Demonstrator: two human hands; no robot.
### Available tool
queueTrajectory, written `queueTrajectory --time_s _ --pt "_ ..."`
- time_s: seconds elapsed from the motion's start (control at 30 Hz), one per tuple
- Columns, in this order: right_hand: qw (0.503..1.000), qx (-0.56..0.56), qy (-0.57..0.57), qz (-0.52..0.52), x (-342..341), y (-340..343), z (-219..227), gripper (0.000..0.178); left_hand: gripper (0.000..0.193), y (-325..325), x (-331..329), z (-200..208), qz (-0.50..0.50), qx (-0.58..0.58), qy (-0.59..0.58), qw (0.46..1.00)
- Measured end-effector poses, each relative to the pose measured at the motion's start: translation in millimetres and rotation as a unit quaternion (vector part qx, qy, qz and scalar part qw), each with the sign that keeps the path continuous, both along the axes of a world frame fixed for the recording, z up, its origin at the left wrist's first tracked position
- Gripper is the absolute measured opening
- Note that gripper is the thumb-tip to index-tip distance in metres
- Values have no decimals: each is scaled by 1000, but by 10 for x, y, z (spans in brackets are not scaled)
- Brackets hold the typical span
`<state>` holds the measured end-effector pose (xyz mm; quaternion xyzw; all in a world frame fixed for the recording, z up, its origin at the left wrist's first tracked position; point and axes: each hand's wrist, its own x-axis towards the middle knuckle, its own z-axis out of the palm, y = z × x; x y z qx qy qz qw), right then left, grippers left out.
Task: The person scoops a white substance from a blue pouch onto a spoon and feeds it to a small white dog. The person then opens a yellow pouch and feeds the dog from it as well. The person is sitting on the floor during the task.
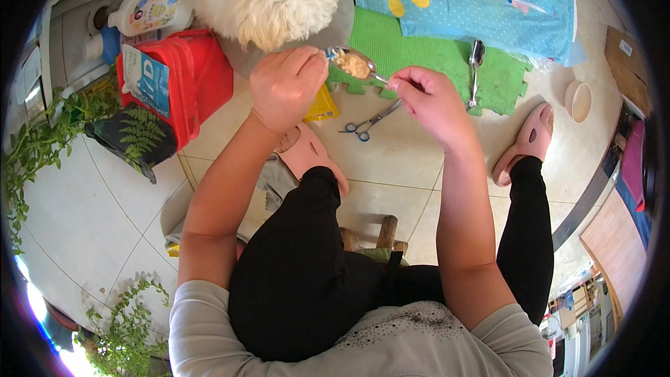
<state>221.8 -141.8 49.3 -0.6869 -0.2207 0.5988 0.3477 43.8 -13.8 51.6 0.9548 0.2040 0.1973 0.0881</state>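
Observation:
My right hand (424,98) pinches the handle of a metal spoon (375,77), which carries a lump of light tan soft food (353,65). Closed in a fist, my left hand (287,87) grips a small packet (329,54) whose blue-and-white end pokes out over the spoon's tip; most of it is hidden by my fingers. Just beyond my left hand is a fluffy white dog (269,0). Below the spoon, a pair of scissors (370,123) with blue-ringed handles lies on the tiled floor. A second metal spoon (476,73) rests on a green foam mat (380,35).
A red bucket (209,77) and a white bottle (150,12) stand at the left, near green plants (52,132). A blue patterned cloth (481,10) covers part of the mat. At the right are a pale cup (578,101) and a cardboard box (626,63). A yellow packet (322,105) lies near my foot.

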Motion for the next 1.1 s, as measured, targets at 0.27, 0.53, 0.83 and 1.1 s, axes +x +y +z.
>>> queueTrajectory --time_s 0.27,0.53,0.83,1.1 --pt "996 34 -77 7 147 -44 -73 15 10 -72 -60 -29 94 -180 -45 978" --pt "994 42 -84 46 157 -40 -55 10 14 125 -118 5 152 -610 91 772" --pt "992 73 -72 67 135 -32 -64 10 20 204 -70 -7 175 -709 147 667" --pt "992 67 -89 52 103 7 -87 12 19 72 -462 -123 210 -677 169 685"
